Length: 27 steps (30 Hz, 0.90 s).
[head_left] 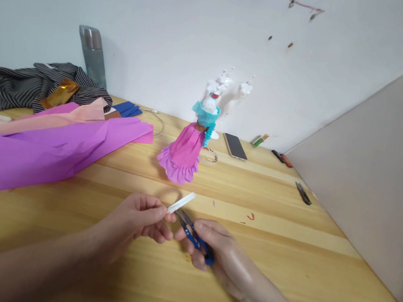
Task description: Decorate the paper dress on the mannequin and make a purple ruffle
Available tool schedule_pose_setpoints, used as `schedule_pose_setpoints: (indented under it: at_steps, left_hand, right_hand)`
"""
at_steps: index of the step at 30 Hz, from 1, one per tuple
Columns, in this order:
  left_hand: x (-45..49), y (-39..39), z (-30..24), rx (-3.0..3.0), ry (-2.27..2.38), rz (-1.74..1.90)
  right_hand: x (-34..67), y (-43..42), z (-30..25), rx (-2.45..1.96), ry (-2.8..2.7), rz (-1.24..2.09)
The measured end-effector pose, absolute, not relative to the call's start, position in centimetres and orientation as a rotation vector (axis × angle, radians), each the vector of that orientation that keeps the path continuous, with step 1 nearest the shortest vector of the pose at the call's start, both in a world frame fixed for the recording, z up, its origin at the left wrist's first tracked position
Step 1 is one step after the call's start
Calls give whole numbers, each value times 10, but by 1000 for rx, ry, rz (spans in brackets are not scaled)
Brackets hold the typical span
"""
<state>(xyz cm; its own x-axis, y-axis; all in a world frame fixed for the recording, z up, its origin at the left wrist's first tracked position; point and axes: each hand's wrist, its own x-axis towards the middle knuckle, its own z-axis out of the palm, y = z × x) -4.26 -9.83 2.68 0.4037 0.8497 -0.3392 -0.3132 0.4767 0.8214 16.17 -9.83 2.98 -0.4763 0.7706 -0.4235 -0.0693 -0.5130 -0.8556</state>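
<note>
Between thumb and fingers, my left hand (148, 216) pinches a narrow white strip (182, 202) that slants up to the right. My right hand (211, 244) is wrapped round blue-handled thread snips (192, 234). The snips' blades point up and left, close to the lower part of the strip; whether they touch it I cannot tell. Just beyond both hands stands a paper doll figure (189, 144) in a pink skirt with a purple ruffled hem, with turquoise paper at its top.
Purple crepe paper (61, 144) covers the table's left side, before a striped cloth (21, 84) and a bottle (93, 55). A phone (235, 146) lies behind the doll. To the right are a dark cutter-like tool (302, 193) and small red scraps (251, 216).
</note>
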Motion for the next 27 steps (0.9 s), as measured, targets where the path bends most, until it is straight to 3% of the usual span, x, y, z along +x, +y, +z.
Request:
schedule_pose_setpoints:
  at_steps: [13,27]
  left_hand:
    - [-40,-99,27,766,886,861]
    - [-37,-99,22,904,905,816]
  right_hand:
    - [159,-99,32,-1029,-837,2372]
    - [158,-102,27,-896,-775,2368]
